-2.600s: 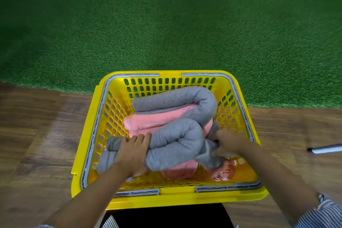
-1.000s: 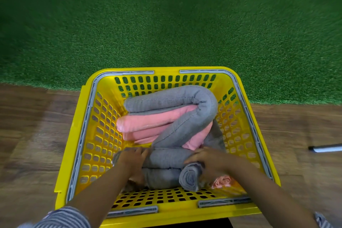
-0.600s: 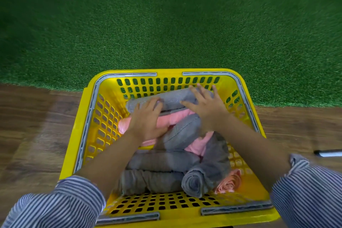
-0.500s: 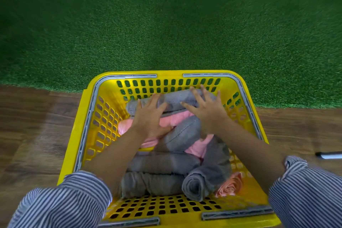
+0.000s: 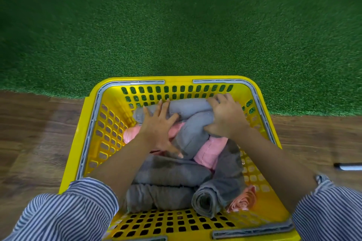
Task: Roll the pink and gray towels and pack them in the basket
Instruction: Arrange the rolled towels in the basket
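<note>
Both hands have shifted since a moment ago: the right hand point(image 5: 225, 116) has slid toward the upper right of the yellow perforated plastic basket point(image 5: 89, 123) and now curls around the bend of the long gray rolled towel point(image 5: 193, 121). Her left hand point(image 5: 157, 128) presses flat, fingers spread, on that gray roll and the pink rolled towel point(image 5: 208, 152). More gray rolls point(image 5: 168, 172) lie lower in the basket, on the wooden floor point(image 5: 35, 139) beside green artificial turf point(image 5: 176, 25).

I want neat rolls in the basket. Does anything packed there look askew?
Yes. The long grey towel roll under both hands bends in a crooked U over the pink towel inside the yellow plastic basket, instead of lying straight.
</note>
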The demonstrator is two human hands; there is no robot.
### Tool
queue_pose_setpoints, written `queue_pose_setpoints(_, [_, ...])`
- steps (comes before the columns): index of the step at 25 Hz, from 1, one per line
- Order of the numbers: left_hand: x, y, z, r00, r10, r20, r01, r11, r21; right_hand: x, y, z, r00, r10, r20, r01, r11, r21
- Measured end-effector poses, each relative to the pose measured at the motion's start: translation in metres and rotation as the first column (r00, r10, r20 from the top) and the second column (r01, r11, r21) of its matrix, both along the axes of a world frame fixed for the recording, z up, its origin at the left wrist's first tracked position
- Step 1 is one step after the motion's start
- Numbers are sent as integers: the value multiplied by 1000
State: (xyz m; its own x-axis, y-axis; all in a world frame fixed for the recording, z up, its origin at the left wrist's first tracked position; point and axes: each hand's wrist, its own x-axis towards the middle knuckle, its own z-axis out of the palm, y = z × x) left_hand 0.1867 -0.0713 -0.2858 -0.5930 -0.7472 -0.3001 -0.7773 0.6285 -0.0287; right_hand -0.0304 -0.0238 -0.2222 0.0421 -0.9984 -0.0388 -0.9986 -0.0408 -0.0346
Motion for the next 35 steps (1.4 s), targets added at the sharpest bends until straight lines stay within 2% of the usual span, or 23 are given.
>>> queue_pose_setpoints(3, [-7,2,8,989,-48,-142,38,996,-75,-12,3,33,972,-84,219,112,986,-120])
queue_pose_setpoints(5, [-12,-3,19,950,-62,-307,19,990,-143,-25,5,53,950,-72,303,143,965,-221])
queue_pose_setpoints(6, [-15,-6,26,936,-73,-343,9,983,-186,-30,9,59,942,-67,330,152,959,-238])
queue_pose_setpoints(8, [-13,-7,41,939,-116,-323,32,967,-253,-34,23,57,924,-66,375,149,969,-196])
queue_pose_setpoints(12, [16,21,42,942,-222,-252,144,945,-294,-26,57,10,861,-94,500,93,995,27])
queue_pose_setpoints(13, [29,28,41,950,-215,-226,148,949,-280,-19,62,-2,843,-79,531,69,997,39])
queue_pose_setpoints(15, [54,44,42,984,-111,-138,97,990,-102,-1,70,-22,810,-64,583,22,997,78])
queue_pose_setpoints(16, [63,53,36,998,-36,-52,36,999,1,9,76,-31,813,-50,580,-36,990,136])
queue_pose_setpoints(17, [67,63,30,1000,-6,11,6,1000,14,18,84,-39,829,-21,559,-107,975,196])
queue_pose_setpoints(19, [67,87,11,992,-40,120,34,998,49,30,95,-56,878,49,477,-207,936,284])
queue_pose_setpoints(21, [68,96,-12,985,-71,158,59,995,77,30,96,-59,891,62,450,-228,918,326])
queue_pose_setpoints(24, [70,89,-22,987,4,162,-43,970,238,23,98,-52,859,-3,512,-213,907,363])
queue_pose_setpoints(27, [63,76,-18,991,-17,131,-29,941,338,13,111,-48,845,-70,530,-151,920,362])
queue_pose_setpoints(29, [61,73,-20,991,-17,131,-30,938,345,9,114,-48,857,-110,504,-103,921,376])
queue_pose_setpoints(32, [62,77,-27,998,37,47,-51,934,353,12,103,-49,888,-105,448,-93,912,399])
queue_pose_setpoints(34, [59,78,-24,998,63,-2,-58,927,371,17,92,-51,927,-75,368,-113,879,464])
queue_pose_setpoints(35, [58,79,-22,998,48,-31,-35,943,331,21,87,-51,938,-79,337,-110,854,508])
